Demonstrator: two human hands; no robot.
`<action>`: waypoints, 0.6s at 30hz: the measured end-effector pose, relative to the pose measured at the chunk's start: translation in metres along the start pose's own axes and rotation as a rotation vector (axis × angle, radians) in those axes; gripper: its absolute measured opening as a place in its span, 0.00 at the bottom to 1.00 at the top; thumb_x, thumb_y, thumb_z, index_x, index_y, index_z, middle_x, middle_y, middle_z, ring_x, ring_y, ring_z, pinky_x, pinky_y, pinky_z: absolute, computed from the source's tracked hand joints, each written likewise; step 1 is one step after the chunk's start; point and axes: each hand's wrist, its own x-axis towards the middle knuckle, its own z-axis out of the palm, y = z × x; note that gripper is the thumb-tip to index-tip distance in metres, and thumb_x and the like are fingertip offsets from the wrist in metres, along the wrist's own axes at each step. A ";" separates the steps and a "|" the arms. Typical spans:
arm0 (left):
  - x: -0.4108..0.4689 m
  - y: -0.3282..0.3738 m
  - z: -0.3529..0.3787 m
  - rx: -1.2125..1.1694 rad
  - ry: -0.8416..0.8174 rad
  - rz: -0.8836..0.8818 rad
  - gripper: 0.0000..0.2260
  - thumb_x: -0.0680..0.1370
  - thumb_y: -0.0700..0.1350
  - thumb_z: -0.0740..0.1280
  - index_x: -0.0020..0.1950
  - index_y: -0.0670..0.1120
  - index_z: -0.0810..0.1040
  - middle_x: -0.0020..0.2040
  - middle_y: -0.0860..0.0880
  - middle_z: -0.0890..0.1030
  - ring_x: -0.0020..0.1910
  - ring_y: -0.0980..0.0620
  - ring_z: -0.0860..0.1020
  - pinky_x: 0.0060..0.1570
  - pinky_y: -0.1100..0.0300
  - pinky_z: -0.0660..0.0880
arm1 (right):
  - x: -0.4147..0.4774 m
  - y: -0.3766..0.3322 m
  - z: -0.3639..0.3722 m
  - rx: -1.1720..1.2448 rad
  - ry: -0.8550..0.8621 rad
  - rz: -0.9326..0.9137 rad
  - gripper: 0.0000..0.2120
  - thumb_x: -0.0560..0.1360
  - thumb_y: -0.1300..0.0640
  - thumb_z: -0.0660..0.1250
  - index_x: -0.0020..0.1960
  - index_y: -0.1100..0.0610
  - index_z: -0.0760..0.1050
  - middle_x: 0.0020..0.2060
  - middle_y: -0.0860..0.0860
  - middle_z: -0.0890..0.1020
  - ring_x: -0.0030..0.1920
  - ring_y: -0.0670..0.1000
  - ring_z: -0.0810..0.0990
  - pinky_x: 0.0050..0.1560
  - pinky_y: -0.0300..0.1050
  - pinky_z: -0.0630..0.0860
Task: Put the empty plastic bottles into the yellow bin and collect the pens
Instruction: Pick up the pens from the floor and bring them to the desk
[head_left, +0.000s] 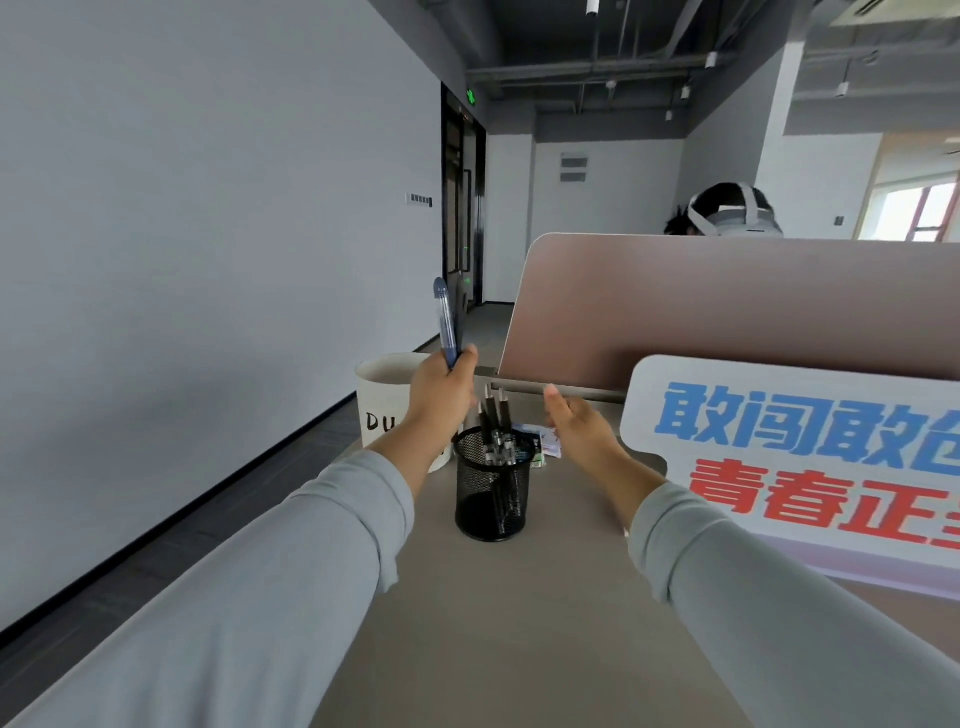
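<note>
My left hand grips a blue pen that points upward, held above and just left of a black mesh pen holder on the desk. Several dark pens stand in the holder. My right hand hovers to the right of the holder, fingers apart, holding nothing. No plastic bottle or yellow bin shows in this view.
A cream bin with black lettering stands beyond the desk's left edge behind my left hand. A pinkish desk divider rises at the back. A white sign with blue and red characters stands at right. Small packets lie behind the holder.
</note>
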 end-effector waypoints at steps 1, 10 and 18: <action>-0.001 0.002 0.006 0.030 -0.010 0.013 0.16 0.80 0.48 0.58 0.33 0.44 0.66 0.26 0.50 0.71 0.21 0.60 0.70 0.24 0.70 0.66 | -0.002 0.007 -0.004 -0.008 0.012 0.020 0.25 0.79 0.43 0.51 0.51 0.63 0.74 0.45 0.56 0.78 0.47 0.55 0.75 0.46 0.45 0.67; -0.007 -0.006 0.025 0.016 -0.071 -0.038 0.14 0.80 0.49 0.57 0.37 0.45 0.65 0.29 0.49 0.65 0.24 0.57 0.67 0.25 0.64 0.64 | -0.020 0.047 -0.027 -0.022 0.068 0.045 0.12 0.77 0.54 0.63 0.57 0.59 0.73 0.49 0.54 0.78 0.48 0.54 0.76 0.49 0.43 0.71; 0.009 0.004 0.037 -0.139 -0.030 -0.038 0.14 0.80 0.47 0.58 0.35 0.47 0.64 0.30 0.50 0.66 0.30 0.55 0.65 0.22 0.76 0.64 | -0.018 0.060 -0.021 -0.020 0.044 0.058 0.07 0.77 0.56 0.61 0.54 0.55 0.71 0.46 0.49 0.76 0.47 0.47 0.73 0.48 0.38 0.67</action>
